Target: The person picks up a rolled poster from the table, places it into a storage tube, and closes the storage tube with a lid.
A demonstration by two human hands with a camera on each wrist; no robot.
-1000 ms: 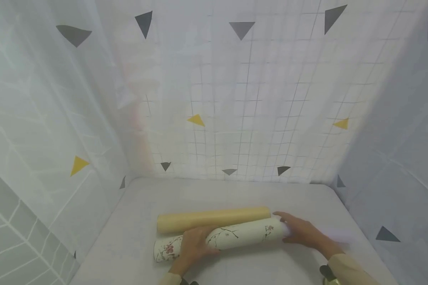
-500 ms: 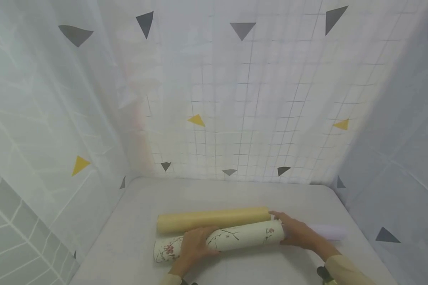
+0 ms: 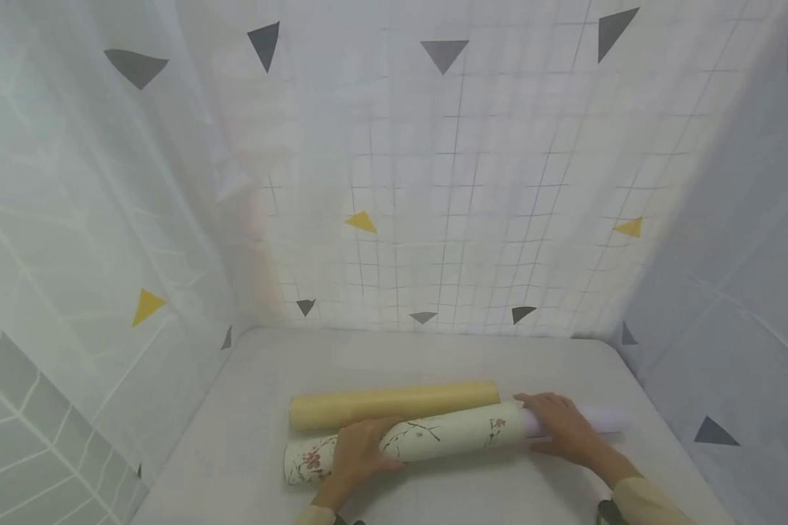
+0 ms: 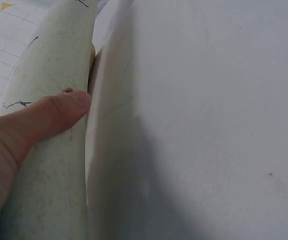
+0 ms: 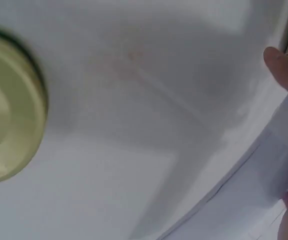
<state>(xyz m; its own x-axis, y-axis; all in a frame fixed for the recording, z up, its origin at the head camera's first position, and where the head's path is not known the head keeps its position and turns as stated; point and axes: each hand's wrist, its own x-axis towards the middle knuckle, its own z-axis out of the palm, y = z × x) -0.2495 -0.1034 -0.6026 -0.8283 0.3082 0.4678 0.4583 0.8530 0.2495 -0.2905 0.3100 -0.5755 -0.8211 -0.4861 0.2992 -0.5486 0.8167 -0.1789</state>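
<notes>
Your left hand (image 3: 357, 453) grips floral roll (image 3: 427, 437) near its left end, fingers curled over top, thumb (image 4: 59, 112) pressed on roll's side. Roll lies crosswise on table (image 3: 249, 408), touching tan roll (image 3: 394, 403) just behind it. Your right hand (image 3: 561, 430) sits at floral roll's right end, fingers draped over white inner tube (image 3: 600, 419) sticking out there; how tight that hold is, cannot tell.

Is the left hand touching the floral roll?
Touching. The left wrist view shows the thumb lying on the floral roll; the head view shows the left hand wrapped over the roll.
</notes>
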